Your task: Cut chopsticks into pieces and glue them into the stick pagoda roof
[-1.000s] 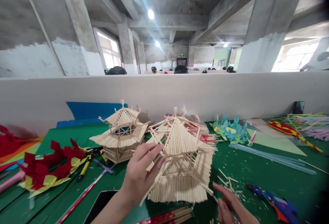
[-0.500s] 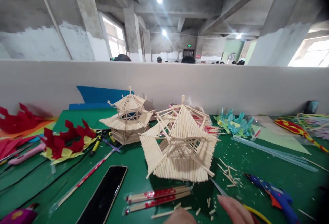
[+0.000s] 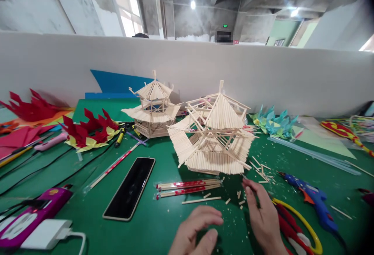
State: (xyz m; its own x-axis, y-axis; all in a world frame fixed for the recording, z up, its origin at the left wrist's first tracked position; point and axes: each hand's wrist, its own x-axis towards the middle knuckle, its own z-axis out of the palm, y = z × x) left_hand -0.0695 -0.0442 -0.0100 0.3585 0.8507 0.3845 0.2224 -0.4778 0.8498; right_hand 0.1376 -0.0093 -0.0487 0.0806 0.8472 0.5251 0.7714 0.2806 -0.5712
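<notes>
In front of me stands a pavilion model [image 3: 217,161] built of thin wooden sticks; parts of its upper roof are open frame. A smaller stick pavilion [image 3: 153,110] is behind it to the left. My left hand [image 3: 197,229] hovers low over the table, fingers curved, thumb apart, holding nothing. My right hand [image 3: 261,210] is by the model's front right corner, fingertips drawn together. A sliver of metal shows at them; what they grip, if anything, is hidden. Beside that hand lies a tool with red and yellow handles [image 3: 311,227]. Wrapped sticks [image 3: 189,186] and cut pieces lie ahead of my hands.
A black phone [image 3: 130,188] lies left of centre, near a purple power strip [image 3: 37,216] with cables. At right is a blue glue gun [image 3: 312,196]. Red paper crown [image 3: 87,130], turquoise paper crown [image 3: 274,122] and clear glue sticks [image 3: 312,155] surround the models. A white partition [image 3: 187,58] rises behind.
The view has tilted downward. Both hands have come farther into the picture, my right one forward to the metal tip near the model's corner. The models stay in place.
</notes>
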